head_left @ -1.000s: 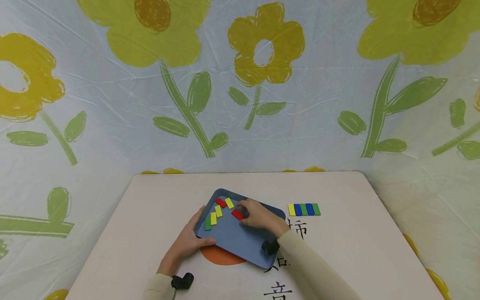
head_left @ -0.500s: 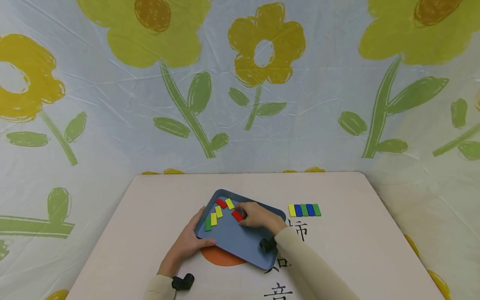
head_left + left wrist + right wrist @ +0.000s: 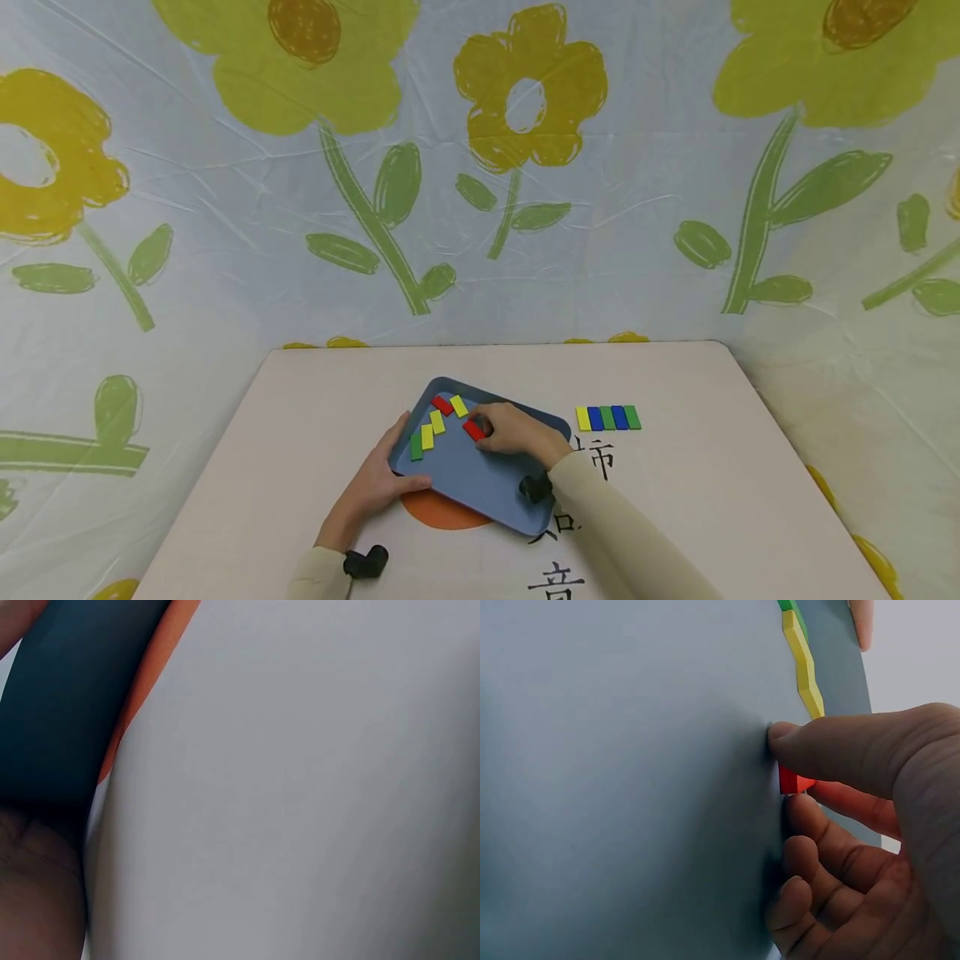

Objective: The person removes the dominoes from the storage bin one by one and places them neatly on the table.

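Observation:
A blue-grey tray lies at an angle on the table. My left hand holds its left corner, the thumb over the near rim and the fingers along the outer left side. Over the tray, my right hand pinches a red domino between thumb and fingers; the red domino is partly hidden by the thumb in the right wrist view. A curved line of dominoes runs along the tray's left part: a green domino, yellow ones, a red one and another yellow domino.
Right of the tray, a row of several yellow, blue and green dominoes lies side by side on the table. An orange printed shape and black characters mark the tabletop. A flowered cloth hangs behind.
My right hand and the red domino have shifted very slightly left, toward the line of dominoes. The left hand and the tray have stayed in place.

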A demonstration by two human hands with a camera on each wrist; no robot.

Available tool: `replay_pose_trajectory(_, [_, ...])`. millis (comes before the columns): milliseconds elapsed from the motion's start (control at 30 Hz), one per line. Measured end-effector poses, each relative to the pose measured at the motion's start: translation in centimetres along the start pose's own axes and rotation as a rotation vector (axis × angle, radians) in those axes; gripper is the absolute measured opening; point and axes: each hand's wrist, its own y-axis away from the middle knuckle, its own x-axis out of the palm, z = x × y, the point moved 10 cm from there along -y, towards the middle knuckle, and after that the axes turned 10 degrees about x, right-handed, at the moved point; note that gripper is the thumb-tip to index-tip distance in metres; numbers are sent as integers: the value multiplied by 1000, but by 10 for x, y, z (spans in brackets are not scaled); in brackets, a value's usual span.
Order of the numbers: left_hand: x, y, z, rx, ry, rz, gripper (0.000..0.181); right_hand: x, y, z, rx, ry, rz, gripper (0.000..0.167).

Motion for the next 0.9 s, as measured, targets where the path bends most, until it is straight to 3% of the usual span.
replay_pose_trajectory(533, [0,0,-1,25,-6,2,113,0,1,-1,-8,-4,-27,45])
replay_pose_trajectory(900, [-1,0,1,14,-4,5,115,-12,9,0,-12,-31,-58,44])
